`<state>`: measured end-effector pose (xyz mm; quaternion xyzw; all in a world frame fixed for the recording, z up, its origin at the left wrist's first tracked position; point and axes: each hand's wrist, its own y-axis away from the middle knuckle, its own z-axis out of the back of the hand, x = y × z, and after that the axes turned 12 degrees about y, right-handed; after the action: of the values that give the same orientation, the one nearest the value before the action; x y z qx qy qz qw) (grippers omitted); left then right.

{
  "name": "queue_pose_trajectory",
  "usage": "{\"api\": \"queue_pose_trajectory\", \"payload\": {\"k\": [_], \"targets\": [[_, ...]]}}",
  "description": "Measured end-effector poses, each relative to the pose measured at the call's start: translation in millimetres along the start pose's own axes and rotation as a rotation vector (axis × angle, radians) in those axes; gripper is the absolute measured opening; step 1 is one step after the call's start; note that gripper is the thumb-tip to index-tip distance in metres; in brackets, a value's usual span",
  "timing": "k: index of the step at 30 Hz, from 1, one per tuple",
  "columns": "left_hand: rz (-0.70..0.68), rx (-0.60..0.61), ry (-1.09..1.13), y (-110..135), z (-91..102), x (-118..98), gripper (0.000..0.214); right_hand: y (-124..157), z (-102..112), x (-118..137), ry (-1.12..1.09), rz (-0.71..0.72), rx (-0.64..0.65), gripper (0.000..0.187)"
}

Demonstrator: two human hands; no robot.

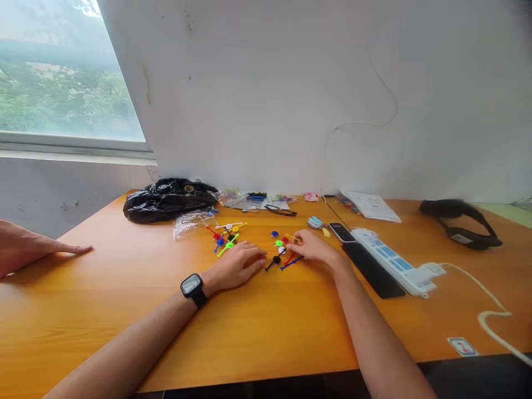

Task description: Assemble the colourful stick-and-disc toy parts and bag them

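My left hand [241, 265], with a black watch on the wrist, rests on the table with its fingers stretched out and nothing in them. Just beyond it lies a cluster of assembled arrow spinners, among them a green spinner [229, 244] and a red spinner [216, 236]. A black spinner [276, 260] sits just right of my left fingertips. My right hand [315, 247] pinches a thin yellow arrow [292, 237]. Below its fingers lie a blue arrow [292, 262] and a red arrow, partly covered. Small round bases are close by: blue [275, 234], red [285, 240] and white [281, 250].
At the back are a black plastic bag [166, 200], clear bags [193, 221] and glasses [281, 210]. A phone [342, 232], black slab [372, 271] and power strip [388, 257] stand right of my right hand. Another person's hand [45, 244] is at far left; headphones [461, 221] lie far right.
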<state>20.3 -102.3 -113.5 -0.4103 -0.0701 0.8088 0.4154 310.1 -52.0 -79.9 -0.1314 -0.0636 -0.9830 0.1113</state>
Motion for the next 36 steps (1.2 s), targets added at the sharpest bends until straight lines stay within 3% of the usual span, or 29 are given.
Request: {"api": "queue_pose_trajectory", "payload": {"k": [5, 9, 14, 17, 20, 23, 27, 30, 31, 34, 35, 36], "targets": [[0.078, -0.099, 0.098, 0.5, -0.1, 0.8, 0.026, 3.5, 7.6, 7.7, 0.001, -0.055, -0.078, 0.027], [0.165, -0.212, 0.293, -0.6, -0.8, -3.7, 0.030, 9.1, 11.4, 26.1, -0.109, 0.052, -0.252, 0.032], [0.245, -0.256, 0.562, -3.2, -2.5, -7.6, 0.052, 13.5, -11.5, 65.2, -0.350, 0.246, -0.341, 0.026], [0.251, -0.263, 0.645, -4.6, -1.2, -6.1, 0.038, 14.0, -29.3, 83.7, -0.409, 0.291, -0.326, 0.025], [0.239, -0.249, 0.574, -4.2, 0.4, -2.2, 0.027, 12.1, -39.2, 90.8, -0.415, 0.323, -0.290, 0.026], [0.244, -0.215, 0.404, -1.7, -0.8, 2.4, 0.025, 9.1, -36.1, 83.7, -0.381, 0.292, -0.335, 0.028], [0.149, -0.122, 0.223, 0.7, -4.2, 3.9, 0.025, 11.8, -11.5, 64.9, -0.310, 0.194, -0.412, 0.033], [0.018, -0.024, 0.123, -0.6, -4.8, -0.2, 0.026, 19.4, 9.5, 70.5, -0.291, 0.172, -0.503, 0.041], [-0.012, 0.001, 0.116, -1.4, -4.9, -1.8, 0.025, 21.6, 14.6, 78.3, -0.277, 0.220, -0.497, 0.043], [-0.024, 0.030, 0.150, -2.4, -5.7, -3.6, 0.023, 23.5, 25.5, 105.9, -0.082, 0.463, -0.237, 0.032], [-0.001, 0.020, 0.158, -2.2, -6.2, -3.0, 0.023, 22.4, 29.1, 110.8, 0.028, 0.443, -0.178, 0.027], [0.034, -0.003, 0.163, -1.7, -6.6, -2.0, 0.024, 20.7, 33.1, 111.5, 0.158, 0.331, -0.154, 0.022]]}}
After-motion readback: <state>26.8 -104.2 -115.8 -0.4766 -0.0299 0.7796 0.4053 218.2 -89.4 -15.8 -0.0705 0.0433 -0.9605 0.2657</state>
